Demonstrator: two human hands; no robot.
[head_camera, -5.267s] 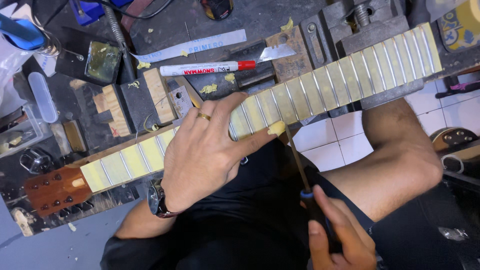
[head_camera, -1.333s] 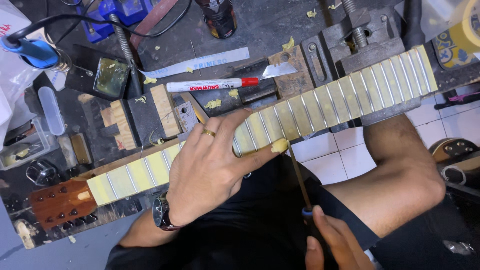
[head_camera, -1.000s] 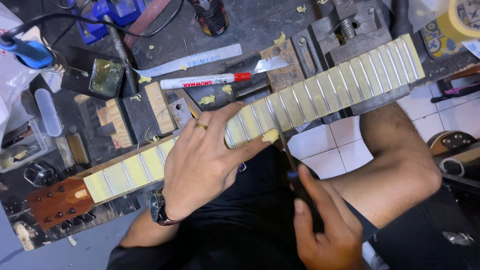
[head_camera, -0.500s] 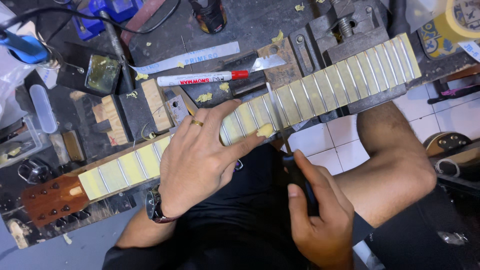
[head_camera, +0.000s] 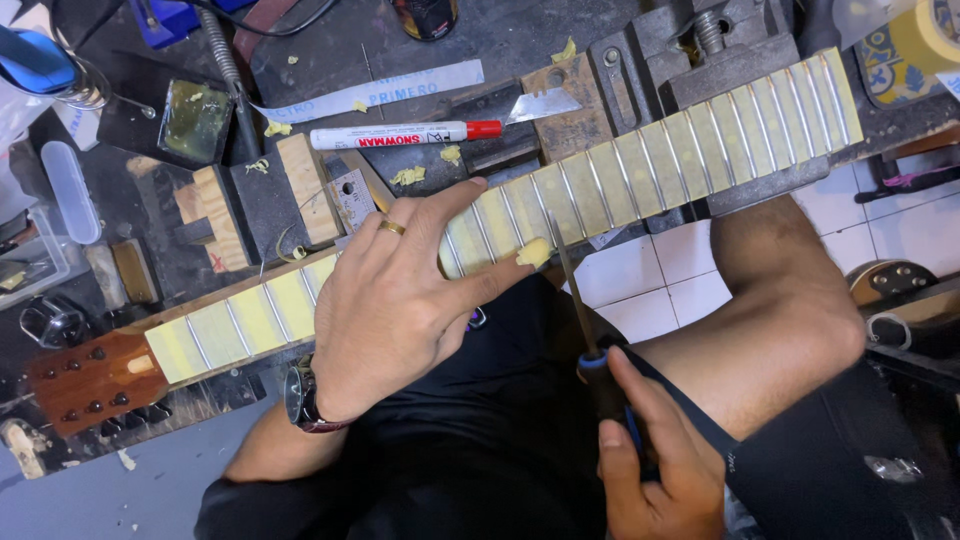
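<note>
A guitar neck (head_camera: 640, 175) with masking tape between its frets lies across the bench, headstock (head_camera: 85, 380) at the lower left. My left hand (head_camera: 395, 295) presses flat on the fretboard's middle, a ring on one finger and a watch on the wrist. Its thumb has a taped tip (head_camera: 533, 252) and rests at the neck's near edge. My right hand (head_camera: 650, 455) grips a thin file (head_camera: 570, 285) by its blue and black handle. The file's tip sits at the fretboard edge beside the thumb.
A metal vise (head_camera: 720, 45) holds the neck at the upper right. Behind the neck lie a red-capped white marker (head_camera: 405, 133), a utility blade (head_camera: 545, 103), wooden blocks (head_camera: 305, 190) and a tape roll (head_camera: 925, 35). White floor tiles (head_camera: 660, 275) show below.
My right hand first moved up toward the neck, then dropped lower in the frame. The file's tip stays at the fret edge by my left thumb. My left hand kept its place.
</note>
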